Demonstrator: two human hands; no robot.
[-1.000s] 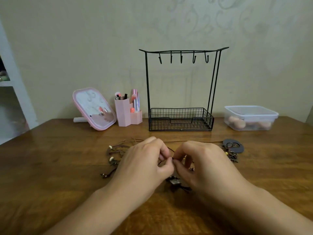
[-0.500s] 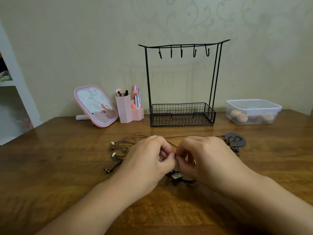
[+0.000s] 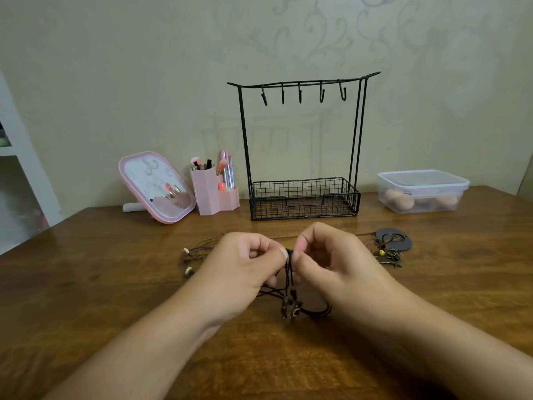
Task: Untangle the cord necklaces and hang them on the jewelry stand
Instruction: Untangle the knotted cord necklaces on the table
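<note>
1. Head view: the left hand point(image 3: 242, 269) and the right hand point(image 3: 331, 264) meet over the middle of the wooden table point(image 3: 86, 284), fingertips almost touching.
2. The left thumb and forefinger are curled and pinch a dark cord point(image 3: 289, 272) at its top; the right thumb and forefinger pinch the same cord just beside them. The other fingers of both hands are bent loosely inward.
3. The dark cord hangs down from the pinch in several strands to a small brown pendant point(image 3: 291, 308), which lies on or just above the table; I cannot tell which. More loops of the cord trail to the right under the right wrist.
4. A bundle of brown cords with pale beads point(image 3: 191, 256) lies on the table to the left, partly hidden by the left hand.
5. Another tangle with a dark ring and small metal charms point(image 3: 390, 246) lies to the right of the right hand.
6. The black wire jewelry stand point(image 3: 302, 197) is upright behind the hands, near the wall. Its five hooks point(image 3: 300, 95) carry nothing, and its basket base looks bare.
7. Left of the stand are a pink brush holder point(image 3: 212, 194) and a tilted pink mirror point(image 3: 155, 187).
8. Right of the stand is a lidded clear box point(image 3: 422, 192) with round sponges inside.
</note>
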